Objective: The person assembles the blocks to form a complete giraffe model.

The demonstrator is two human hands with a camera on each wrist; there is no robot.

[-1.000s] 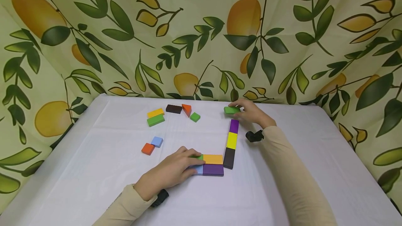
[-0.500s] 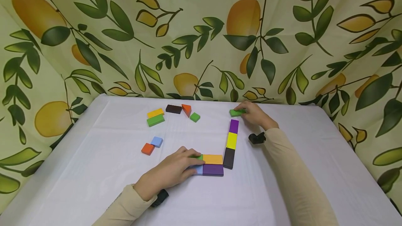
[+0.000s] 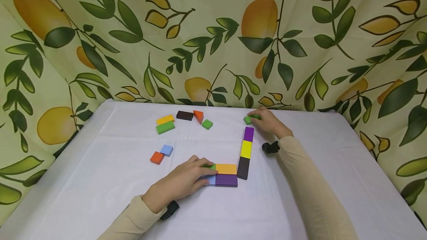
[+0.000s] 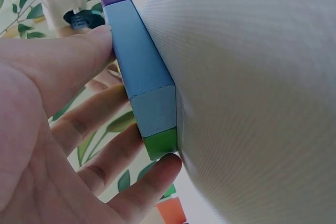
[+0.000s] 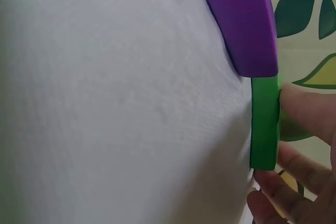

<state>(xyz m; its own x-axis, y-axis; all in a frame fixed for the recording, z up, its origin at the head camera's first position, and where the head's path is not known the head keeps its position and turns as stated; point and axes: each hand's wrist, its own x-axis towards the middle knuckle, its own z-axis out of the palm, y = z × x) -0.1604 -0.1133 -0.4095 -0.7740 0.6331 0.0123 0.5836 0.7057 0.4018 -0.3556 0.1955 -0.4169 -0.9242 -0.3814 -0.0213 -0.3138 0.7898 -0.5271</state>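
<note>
My right hand point(image 3: 268, 121) pinches a green block point(image 3: 247, 120) flat at the far end of a column made of a purple block point(image 3: 248, 134), a yellow block point(image 3: 246, 149) and a black block point(image 3: 243, 168). In the right wrist view, the green block point(image 5: 265, 124) lies crosswise against the purple block's end point(image 5: 244, 30). My left hand point(image 3: 181, 179) rests its fingers over a green block point(image 3: 212, 166) and a light blue block point(image 4: 142, 51), thumb on the blue one. An orange-yellow block point(image 3: 226, 169) and a dark purple block point(image 3: 227, 180) adjoin them.
At the back left lie a yellow block point(image 3: 165, 120), a long green block point(image 3: 165, 127), a dark brown block point(image 3: 185, 115), an orange-red triangular block point(image 3: 198, 116) and a small green block point(image 3: 207, 124). Nearer are a light blue square point(image 3: 166, 150) and a red-orange square point(image 3: 157, 157).
My right hand slid the green block slightly right and its fingers shifted on it, now covering more of its right part. My left hand and the other blocks stay put.
</note>
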